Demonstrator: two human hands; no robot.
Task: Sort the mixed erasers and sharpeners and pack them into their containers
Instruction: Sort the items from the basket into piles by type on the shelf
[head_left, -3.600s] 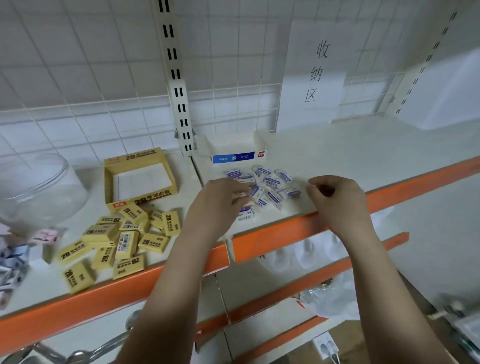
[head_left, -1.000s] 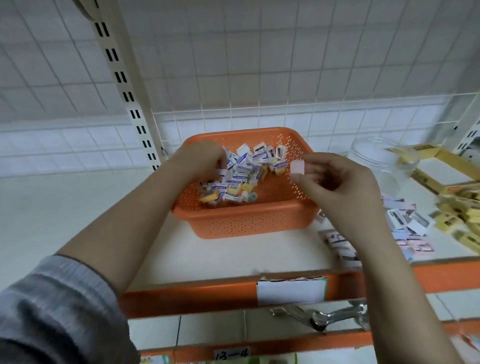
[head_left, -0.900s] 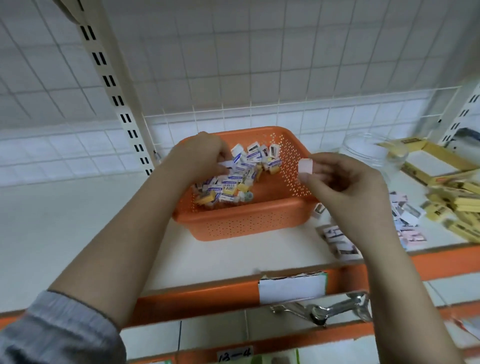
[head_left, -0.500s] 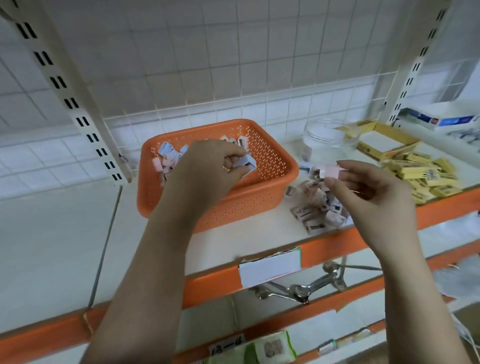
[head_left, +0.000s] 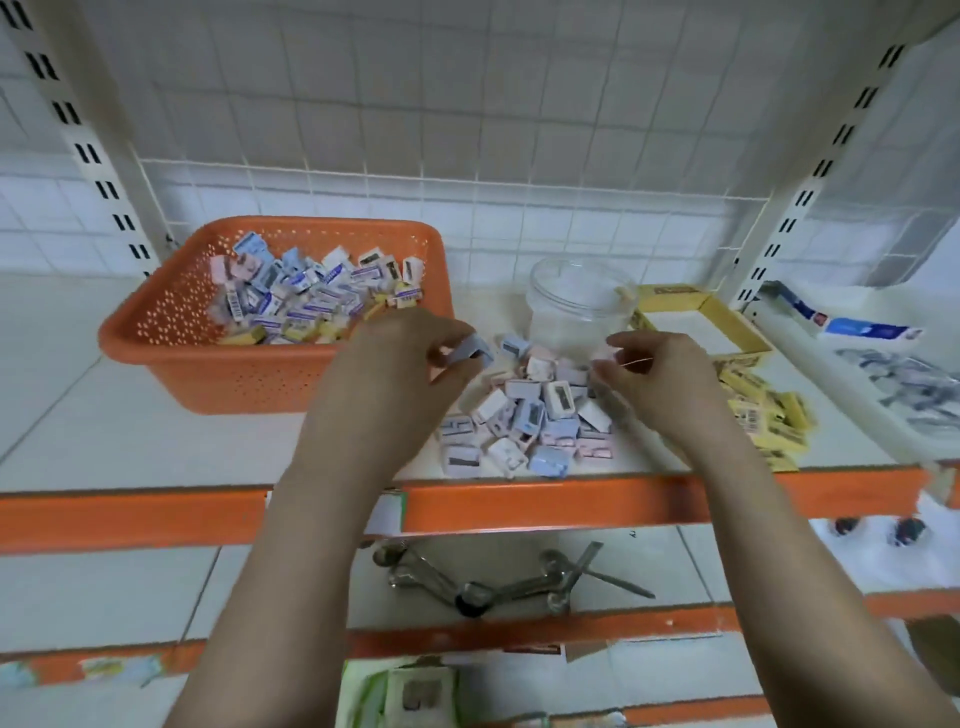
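An orange perforated basket (head_left: 228, 376) at the left holds several mixed erasers and sharpeners (head_left: 311, 296). To its right a pile of pastel pink, blue and white sharpeners (head_left: 530, 423) lies on the shelf. My left hand (head_left: 395, 369) pinches a grey-blue sharpener (head_left: 471, 349) just above the pile's left edge. My right hand (head_left: 665, 379) hovers over the pile's right side with thumb and fingers curled. Blur hides whether something pale sits between its fingertips. An open clear plastic jar (head_left: 576, 306) stands behind the pile.
An open yellow eraser box (head_left: 727, 325) and loose yellow erasers (head_left: 769, 415) lie right of the jar. A white box with a blue label (head_left: 852, 328) and blue-white erasers (head_left: 904, 382) sit far right. The orange shelf edge (head_left: 545, 504) runs in front; metal spoons (head_left: 493, 584) lie below.
My view has swung right from the basket to the sharpener pile. My left hand came out of the basket with a grey-blue sharpener. My right hand lowered its pink sharpener toward the pile.
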